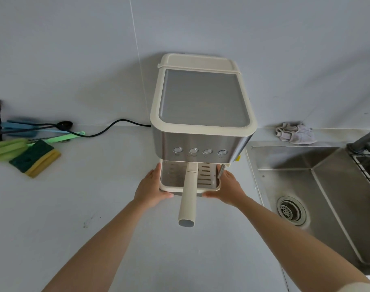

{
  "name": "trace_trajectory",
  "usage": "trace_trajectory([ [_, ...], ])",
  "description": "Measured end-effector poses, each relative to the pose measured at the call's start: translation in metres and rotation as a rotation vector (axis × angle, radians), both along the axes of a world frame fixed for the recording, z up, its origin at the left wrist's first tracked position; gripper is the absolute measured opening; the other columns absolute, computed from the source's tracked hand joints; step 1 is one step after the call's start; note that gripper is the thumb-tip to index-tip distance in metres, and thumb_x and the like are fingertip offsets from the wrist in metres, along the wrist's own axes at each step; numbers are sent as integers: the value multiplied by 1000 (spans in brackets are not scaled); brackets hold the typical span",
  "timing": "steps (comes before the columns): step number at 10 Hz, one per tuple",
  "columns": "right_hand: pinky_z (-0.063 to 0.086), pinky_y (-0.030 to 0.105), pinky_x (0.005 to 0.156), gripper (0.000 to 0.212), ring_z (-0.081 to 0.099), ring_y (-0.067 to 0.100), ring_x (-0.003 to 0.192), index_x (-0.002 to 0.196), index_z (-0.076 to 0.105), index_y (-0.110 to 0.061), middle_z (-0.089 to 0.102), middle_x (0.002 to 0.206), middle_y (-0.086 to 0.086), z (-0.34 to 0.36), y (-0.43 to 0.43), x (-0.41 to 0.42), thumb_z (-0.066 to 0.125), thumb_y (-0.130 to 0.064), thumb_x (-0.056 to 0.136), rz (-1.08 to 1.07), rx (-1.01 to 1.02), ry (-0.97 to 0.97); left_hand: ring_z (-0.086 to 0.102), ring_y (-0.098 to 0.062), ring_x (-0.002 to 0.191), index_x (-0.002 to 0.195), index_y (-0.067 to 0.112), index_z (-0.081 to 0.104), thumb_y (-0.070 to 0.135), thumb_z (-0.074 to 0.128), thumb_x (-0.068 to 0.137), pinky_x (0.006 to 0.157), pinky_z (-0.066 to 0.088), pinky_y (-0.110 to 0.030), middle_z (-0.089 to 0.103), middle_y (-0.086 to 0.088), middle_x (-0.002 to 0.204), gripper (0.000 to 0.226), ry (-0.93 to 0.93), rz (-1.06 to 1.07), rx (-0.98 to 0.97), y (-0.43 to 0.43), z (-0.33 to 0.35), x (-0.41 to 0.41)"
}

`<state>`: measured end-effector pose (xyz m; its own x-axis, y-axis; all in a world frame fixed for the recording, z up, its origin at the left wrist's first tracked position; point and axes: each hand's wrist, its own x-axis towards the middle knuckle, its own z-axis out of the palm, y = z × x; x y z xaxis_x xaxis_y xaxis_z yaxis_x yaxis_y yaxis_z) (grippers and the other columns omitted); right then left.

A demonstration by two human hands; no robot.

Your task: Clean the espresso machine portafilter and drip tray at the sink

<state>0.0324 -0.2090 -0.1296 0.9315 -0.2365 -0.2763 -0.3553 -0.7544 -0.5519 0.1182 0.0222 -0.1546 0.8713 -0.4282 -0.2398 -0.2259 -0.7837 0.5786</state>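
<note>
Cream plastic drip tray sits at the foot of the cream-and-steel espresso machine on the grey tabletop. Your left hand has its grip on the tray's 9 o'clock side, your right hand on its 3 o'clock side. The cream-handled portafilter juts toward 6 o'clock between them. The stainless steel sink lies at 3 o'clock.

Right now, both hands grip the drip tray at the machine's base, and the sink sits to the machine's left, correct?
Not quite. The left hand and right hand do grip the drip tray at the base of the espresso machine, but the head view shows the sink on its right, not its left.
</note>
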Motion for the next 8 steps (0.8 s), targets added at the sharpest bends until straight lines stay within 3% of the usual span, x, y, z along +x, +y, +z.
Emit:
trace_trajectory([
  [4, 38, 38, 104, 84, 40, 18, 122, 132, 37, -22, 48, 128, -3, -5, -3, 6, 78, -46, 62, 12, -61, 52, 50, -20, 117, 145, 20, 17, 44, 77, 64, 89, 49, -37, 50, -1, 131, 104, -21, -10, 87, -4, 4, 3],
  [5, 38, 38, 105, 87, 37, 19, 125, 136, 31, -21, 44, 131, -1, -4, -2, 3, 76, -46, 66, 21, -96, 45, 44, -24, 125, 149, 16, 6, 44, 71, 73, 95, 43, -36, 46, -5, 133, 104, -52, -27, 168, -7, 9, -1],
  [7, 32, 39, 110, 106, 30, 20, 134, 148, 8, -17, 34, 143, -1, 7, 3, -16, 74, -46, 70, 66, -147, 2, 34, -27, 133, 148, 12, 8, 41, 59, 83, 100, 38, -38, 36, -6, 144, 88, -126, -18, 227, -3, 26, -20],
  [8, 25, 39, 113, 107, 21, 22, 140, 149, 0, -18, 24, 152, 2, 19, 8, -29, 71, -47, 74, 70, -154, -18, 23, -25, 141, 148, 9, 2, 41, 53, 88, 107, 31, -36, 21, -7, 153, 85, -169, -18, 280, 0, 37, -38],
])
